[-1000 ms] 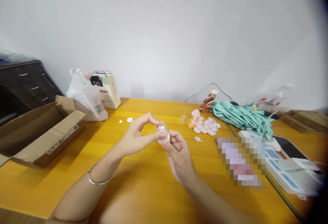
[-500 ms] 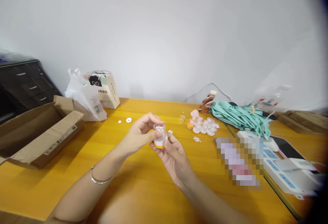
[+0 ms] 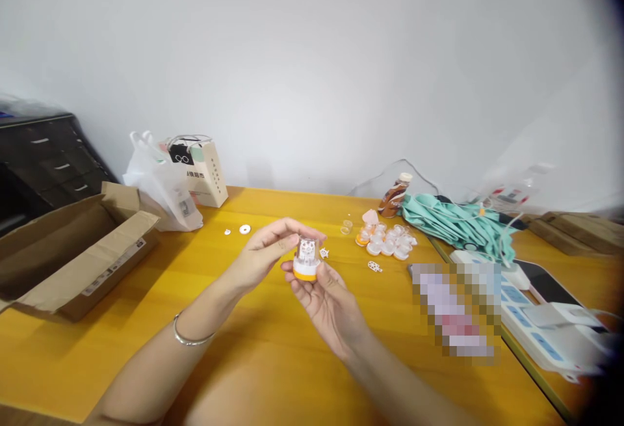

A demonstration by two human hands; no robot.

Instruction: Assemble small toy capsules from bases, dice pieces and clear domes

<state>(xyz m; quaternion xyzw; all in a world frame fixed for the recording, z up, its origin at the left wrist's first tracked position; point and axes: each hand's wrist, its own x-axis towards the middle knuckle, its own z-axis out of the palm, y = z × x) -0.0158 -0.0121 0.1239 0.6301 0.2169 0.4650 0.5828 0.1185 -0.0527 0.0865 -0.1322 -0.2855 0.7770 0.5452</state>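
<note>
A small clear-domed container (image 3: pixel 307 259) with a white and orange base stands upright between my hands, above the table. Inside its dome shows a white piece with cut-out holes. My right hand (image 3: pixel 327 306) grips the base, thumb on the right side and fingers below. Around the dome curves my left hand (image 3: pixel 263 253), its thumb at the left side and its fingers behind the top, partly hidden. A small white cut-out piece (image 3: pixel 324 253) appears just right of the dome. Another white cut-out piece (image 3: pixel 374 266) lies on the table further right.
Several clear domed containers (image 3: pixel 389 244) cluster at the right, near a brown bottle (image 3: pixel 394 195) and green folded fabric (image 3: pixel 453 221). A power strip (image 3: pixel 529 322) lies at far right. An open cardboard box (image 3: pixel 112 263), a plastic bag (image 3: pixel 163 185) and a paper bag (image 3: pixel 214 172) stand left.
My left thumb has moved off the front of the dome to its left side, so the white piece inside shows. The container has turned more upright and shifted slightly right.
</note>
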